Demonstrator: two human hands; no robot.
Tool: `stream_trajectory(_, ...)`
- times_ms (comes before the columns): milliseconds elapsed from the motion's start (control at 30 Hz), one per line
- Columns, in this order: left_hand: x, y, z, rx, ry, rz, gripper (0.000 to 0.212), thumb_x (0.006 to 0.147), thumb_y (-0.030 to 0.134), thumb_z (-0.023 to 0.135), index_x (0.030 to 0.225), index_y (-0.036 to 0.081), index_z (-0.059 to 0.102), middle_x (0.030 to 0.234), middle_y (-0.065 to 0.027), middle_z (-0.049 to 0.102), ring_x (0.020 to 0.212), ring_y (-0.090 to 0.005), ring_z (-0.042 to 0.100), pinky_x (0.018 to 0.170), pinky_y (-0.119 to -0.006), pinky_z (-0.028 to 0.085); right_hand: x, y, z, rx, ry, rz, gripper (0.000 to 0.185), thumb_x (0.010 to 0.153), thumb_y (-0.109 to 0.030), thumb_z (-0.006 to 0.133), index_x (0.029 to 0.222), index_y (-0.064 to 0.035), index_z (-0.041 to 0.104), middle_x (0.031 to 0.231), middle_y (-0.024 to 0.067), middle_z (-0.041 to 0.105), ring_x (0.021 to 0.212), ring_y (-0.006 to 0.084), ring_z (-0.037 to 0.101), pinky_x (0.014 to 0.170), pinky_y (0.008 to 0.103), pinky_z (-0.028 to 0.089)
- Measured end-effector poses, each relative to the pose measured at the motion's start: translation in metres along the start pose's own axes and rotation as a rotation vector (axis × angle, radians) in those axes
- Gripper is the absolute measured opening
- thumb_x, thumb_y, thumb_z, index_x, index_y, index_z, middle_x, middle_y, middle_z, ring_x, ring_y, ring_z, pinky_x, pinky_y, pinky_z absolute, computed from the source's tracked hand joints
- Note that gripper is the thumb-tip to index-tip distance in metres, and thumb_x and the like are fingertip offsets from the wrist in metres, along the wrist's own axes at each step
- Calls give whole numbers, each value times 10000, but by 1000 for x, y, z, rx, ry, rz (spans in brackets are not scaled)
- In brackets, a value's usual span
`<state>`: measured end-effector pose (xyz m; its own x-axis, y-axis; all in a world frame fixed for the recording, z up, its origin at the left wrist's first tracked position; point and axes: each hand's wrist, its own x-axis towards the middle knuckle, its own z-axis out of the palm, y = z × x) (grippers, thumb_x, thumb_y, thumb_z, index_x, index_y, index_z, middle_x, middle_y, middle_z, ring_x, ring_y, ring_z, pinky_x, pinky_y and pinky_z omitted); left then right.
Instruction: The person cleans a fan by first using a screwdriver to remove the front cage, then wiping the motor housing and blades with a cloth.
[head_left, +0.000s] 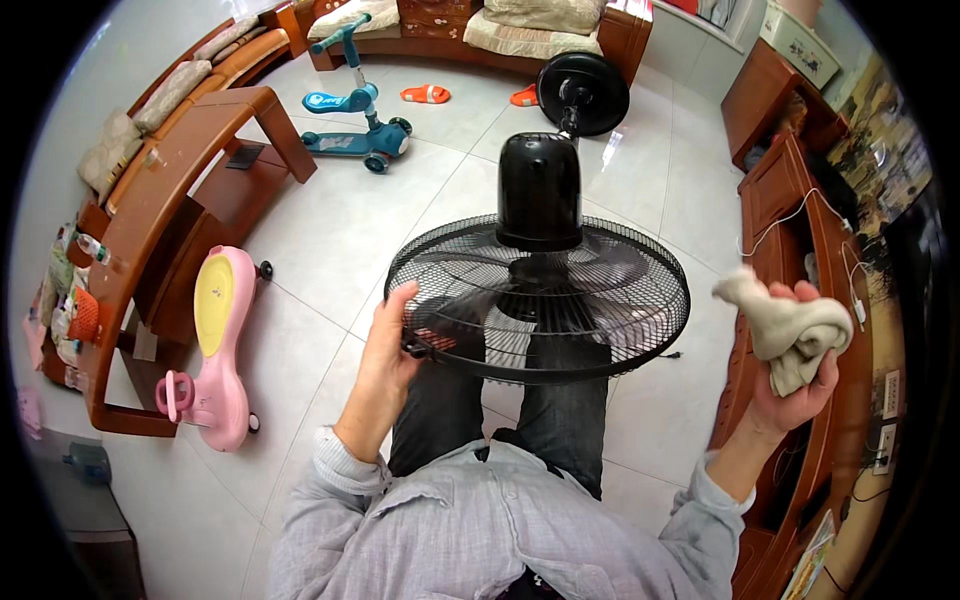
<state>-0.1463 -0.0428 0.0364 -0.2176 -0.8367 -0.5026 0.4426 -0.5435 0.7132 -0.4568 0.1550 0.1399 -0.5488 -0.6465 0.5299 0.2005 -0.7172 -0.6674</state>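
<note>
A black standing fan is directly before me, its wire grille (630, 330) towards my body and its motor housing (540, 191) on the far side. Behind the housing, the pole leads to a round black base (583, 94) on the floor. My left hand (390, 349) grips the left rim of the grille, thumb on top. Dark blades show through the wires. Off to the right, apart from the fan, my right hand (795, 390) holds a crumpled beige cloth (799, 330).
On the left are a pink ride-on car (225, 375) and a wooden coffee table (142, 262). A teal scooter (360, 142) and orange slippers (425, 94) are farther back. A wooden cabinet (787, 195) with white cables runs along the right. A plug (673, 355) lies beside the fan.
</note>
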Motion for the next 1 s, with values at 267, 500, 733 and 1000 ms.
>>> stream_trajectory(267, -22, -25, 25, -86, -8, 38, 598, 767, 201, 645, 1215, 40, 284, 1051, -149, 482, 814, -220, 589, 579, -338, 549, 25, 56, 103, -479, -924, 376, 414, 817, -172, 517, 1171, 35, 463, 1121, 175, 534, 941, 223, 548, 799, 361, 437)
stream_trajectory(500, -18, -31, 25, -162, -77, 87, 667, 751, 176, 667, 1268, 60, 263, 1068, -136, 478, 839, -217, 577, 615, -322, 539, 18, 90, 84, -1036, -1145, 155, 462, 742, -264, 611, 1115, -10, 513, 1147, 159, 525, 1013, 298, 515, 854, 374, 399)
stream_trajectory(733, -40, -29, 29, -146, -3, 123, 670, 741, 156, 677, 1265, 62, 270, 1074, -131, 484, 844, -213, 578, 641, -304, 533, 20, 76, 85, -958, -1198, 285, 517, 659, -287, 595, 1095, -12, 541, 1070, 154, 548, 969, 330, 509, 847, 406, 372)
stream_trajectory(1000, -88, -24, 18, -126, 14, 112, 674, 791, 113, 619, 1313, 74, 195, 1141, -138, 454, 962, -214, 548, 761, -341, 515, 9, 64, 96, -917, -1375, 99, 493, 705, -328, 613, 1074, -9, 540, 1104, 145, 529, 992, 296, 495, 829, 389, 369)
